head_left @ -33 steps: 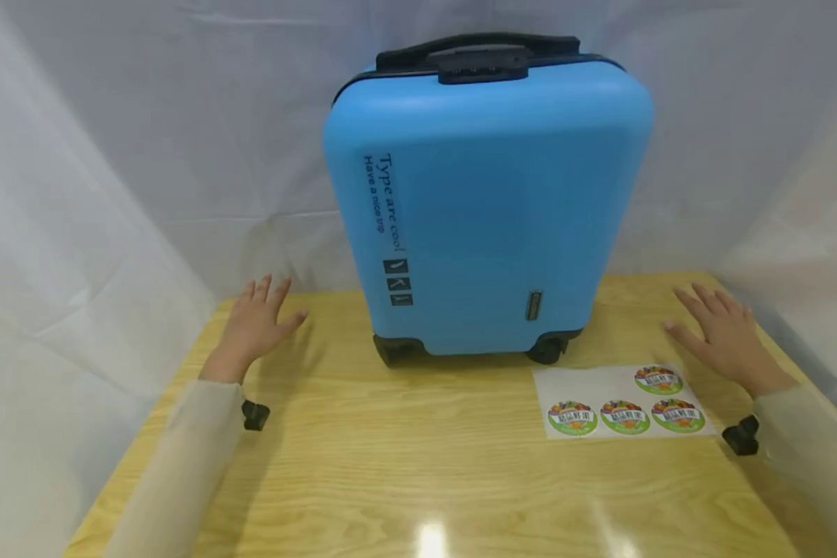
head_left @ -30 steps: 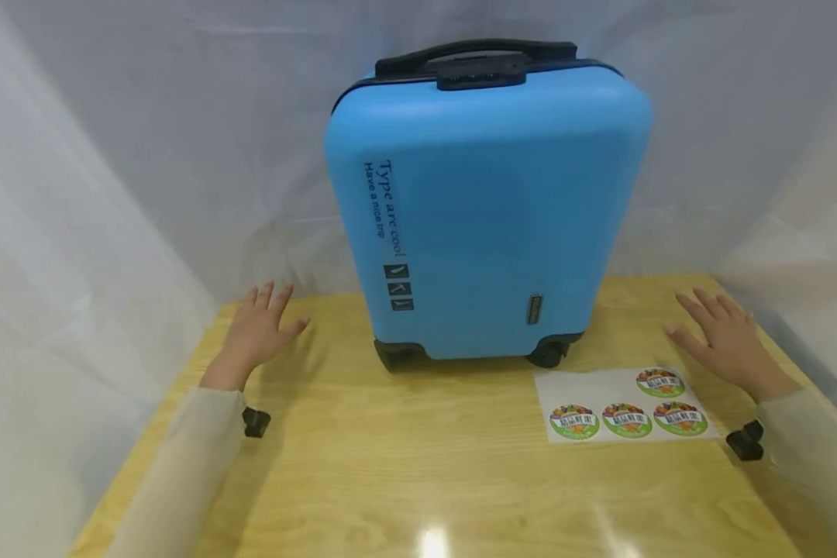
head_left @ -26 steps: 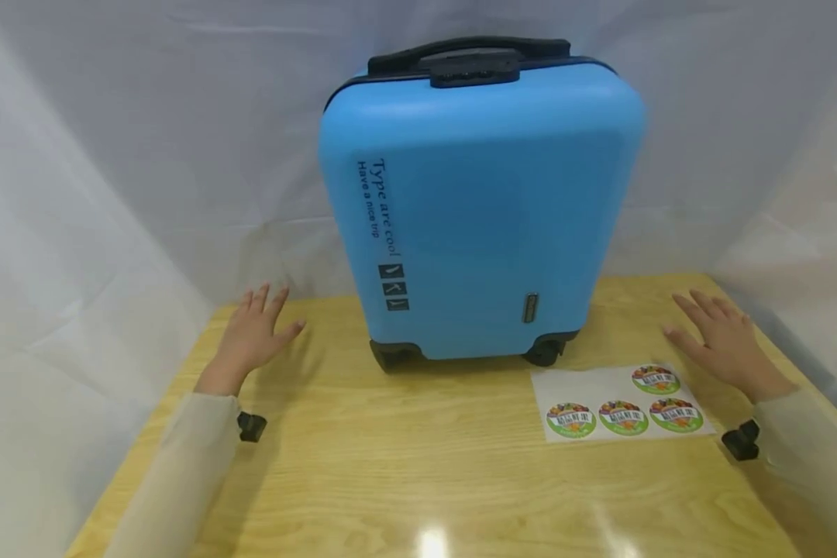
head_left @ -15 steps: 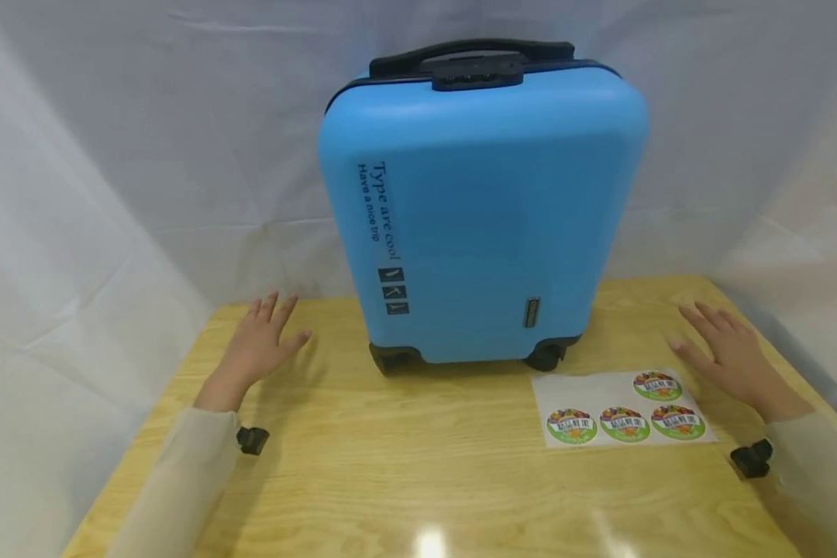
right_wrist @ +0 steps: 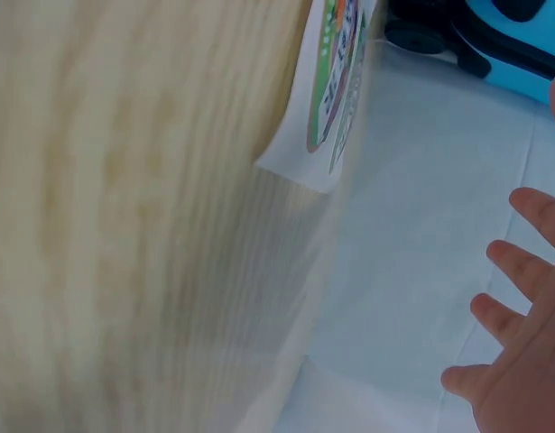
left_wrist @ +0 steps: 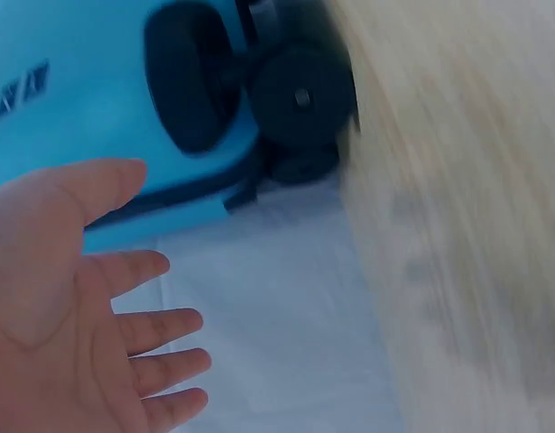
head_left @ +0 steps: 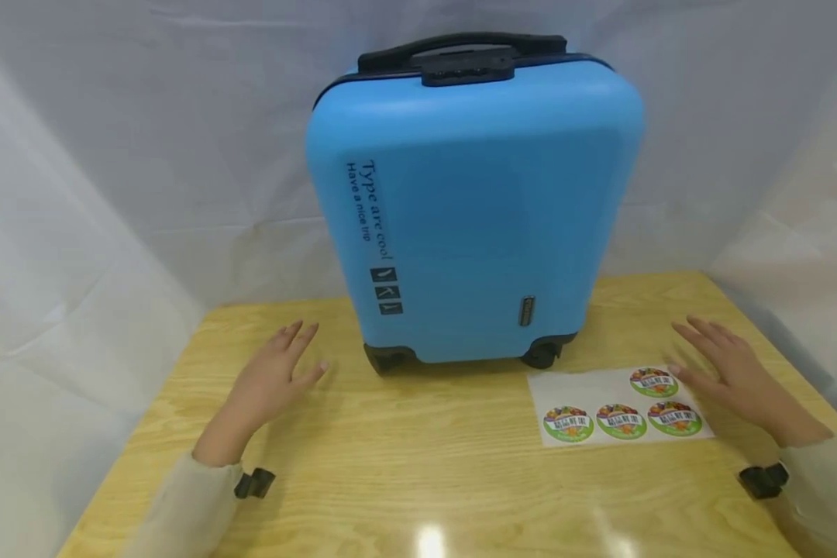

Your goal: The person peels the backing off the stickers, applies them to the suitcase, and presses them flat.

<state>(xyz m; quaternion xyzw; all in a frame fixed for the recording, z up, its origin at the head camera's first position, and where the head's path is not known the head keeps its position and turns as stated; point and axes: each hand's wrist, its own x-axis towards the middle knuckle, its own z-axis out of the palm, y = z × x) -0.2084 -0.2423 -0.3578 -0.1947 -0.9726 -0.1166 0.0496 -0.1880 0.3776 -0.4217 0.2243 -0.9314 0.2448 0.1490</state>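
Observation:
A blue suitcase (head_left: 474,225) with a black top handle (head_left: 460,48) stands upright at the back of the table, its wheels on the wood. Left of it, my left hand (head_left: 268,384) hovers with fingers spread, holding nothing; the left wrist view has this hand's palm (left_wrist: 51,334) beside the suitcase's corner wheel (left_wrist: 300,95). On the right, my right hand (head_left: 739,380) is also spread and holds nothing. Its thumb tip overlaps the right edge of a white sticker sheet (head_left: 586,384) in the head view. Several round fruit-print stickers (head_left: 622,421) are on that sheet.
The wooden table (head_left: 404,465) reaches toward me, with a light glare near its front. White sheeting (head_left: 202,155) hangs close behind the suitcase and along both sides. A small black wrist camera (head_left: 254,483) sits at my left sleeve, another black camera (head_left: 763,480) at my right.
Both hands have drawn back toward me, the left one also shifting slightly right toward the suitcase. The suitcase and sticker sheet stay in place; the view has shifted slightly.

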